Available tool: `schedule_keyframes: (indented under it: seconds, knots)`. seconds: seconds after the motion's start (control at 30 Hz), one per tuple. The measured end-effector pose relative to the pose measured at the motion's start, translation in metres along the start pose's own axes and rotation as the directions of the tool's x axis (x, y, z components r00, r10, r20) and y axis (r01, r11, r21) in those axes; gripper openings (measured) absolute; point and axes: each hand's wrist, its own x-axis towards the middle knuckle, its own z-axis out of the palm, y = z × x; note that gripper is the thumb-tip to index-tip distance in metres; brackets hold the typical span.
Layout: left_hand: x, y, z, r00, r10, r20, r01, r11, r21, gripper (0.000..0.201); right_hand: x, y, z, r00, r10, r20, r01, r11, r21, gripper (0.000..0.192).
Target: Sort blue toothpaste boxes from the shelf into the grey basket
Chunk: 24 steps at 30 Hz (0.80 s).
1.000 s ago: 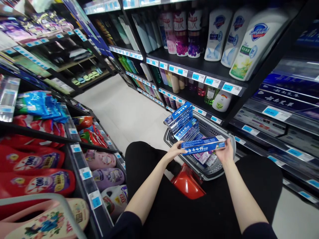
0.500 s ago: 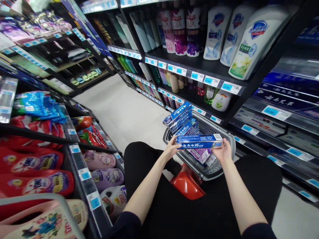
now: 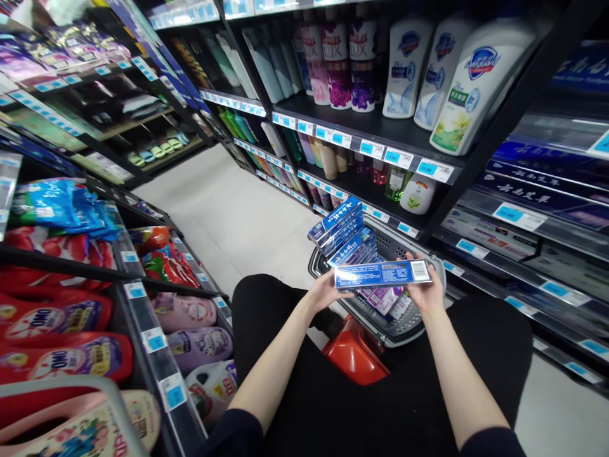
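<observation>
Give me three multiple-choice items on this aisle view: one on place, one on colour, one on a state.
1. Where is the grey basket?
A. on a shelf
B. on the floor before the knees
C. hung from an arm

2. What colour is the held box?
A. blue
B. green
C. yellow

3. How is the box held?
A. by one hand
B. lying loose in the basket
C. level, an end in each hand

Answers:
B, it sits low ahead of the black-clad legs.
A, its face is blue with a barcode.
C, the left hand and right hand grip opposite ends.

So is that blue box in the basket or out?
Out. Both hands hold the blue box level above the basket.
</observation>
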Motion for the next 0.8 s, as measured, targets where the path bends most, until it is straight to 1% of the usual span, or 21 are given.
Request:
schedule_keyframes:
  seconds: [0.13,0.23,0.3,0.37,0.53,0.57,0.6,0.63,0.67,0.7,0.73,0.77,0.8]
  knots:
    - [-0.002,0.0,0.004,0.988,-0.149,-0.036,0.146,0.987,-0.063,0.048,-0.004,-0.003,0.003,0.998,0.023,0.06,-0.021,0.999,-0.028,0.045]
    - [-0.005,-0.002,0.007,0.972,-0.227,-0.061,0.224,0.973,-0.048,0.044,-0.005,-0.005,0.004,0.995,0.028,0.099,-0.022,0.998,-0.057,0.054]
    - [-0.005,-0.003,0.008,0.969,-0.237,-0.069,0.235,0.971,-0.032,0.039,-0.006,-0.007,0.004,0.993,0.024,0.116,-0.016,0.997,-0.07,0.056]
    - [-0.005,-0.004,0.008,0.972,-0.221,-0.074,0.22,0.975,-0.025,0.037,-0.009,-0.009,0.004,0.991,0.026,0.132,-0.016,0.997,-0.08,0.056]
    - [-0.002,-0.005,0.003,0.985,-0.166,-0.054,0.164,0.986,-0.031,0.043,-0.009,-0.011,0.005,0.981,0.046,0.189,-0.028,0.995,-0.097,0.064]
    - [-0.001,-0.005,0.002,0.988,-0.145,-0.048,0.144,0.989,-0.028,0.044,-0.007,-0.01,0.004,0.985,0.047,0.163,-0.03,0.994,-0.108,0.062]
    - [0.0,-0.006,0.001,0.992,-0.118,-0.038,0.117,0.993,-0.02,0.045,-0.004,-0.009,0.004,0.994,0.042,0.105,-0.029,0.993,-0.118,0.057]
    - [0.0,-0.006,0.0,0.996,-0.086,-0.022,0.086,0.996,-0.006,0.046,0.0,-0.007,0.003,0.999,0.028,0.015,-0.026,0.992,-0.12,0.049]
    - [0.001,-0.006,0.0,0.999,-0.051,-0.004,0.051,0.999,0.011,0.048,0.004,-0.005,0.001,0.996,0.012,-0.089,-0.022,0.994,-0.11,0.04]
    - [0.001,-0.007,0.001,1.0,-0.017,0.016,0.017,0.999,0.032,0.05,0.007,-0.003,0.0,0.982,-0.001,-0.187,-0.015,0.996,-0.088,0.032]
    - [0.001,-0.008,0.001,0.999,0.013,0.033,-0.015,0.998,0.055,0.052,0.01,-0.001,-0.001,0.966,-0.006,-0.26,-0.009,0.998,-0.058,0.027]
    - [0.001,-0.009,0.002,0.998,0.036,0.047,-0.04,0.996,0.079,0.054,0.012,0.001,-0.002,0.953,-0.002,-0.303,-0.007,1.0,-0.029,0.024]
    - [0.001,-0.009,0.003,0.997,0.053,0.055,-0.059,0.993,0.102,0.056,0.014,0.002,-0.003,0.949,0.007,-0.317,-0.011,1.0,-0.011,0.023]
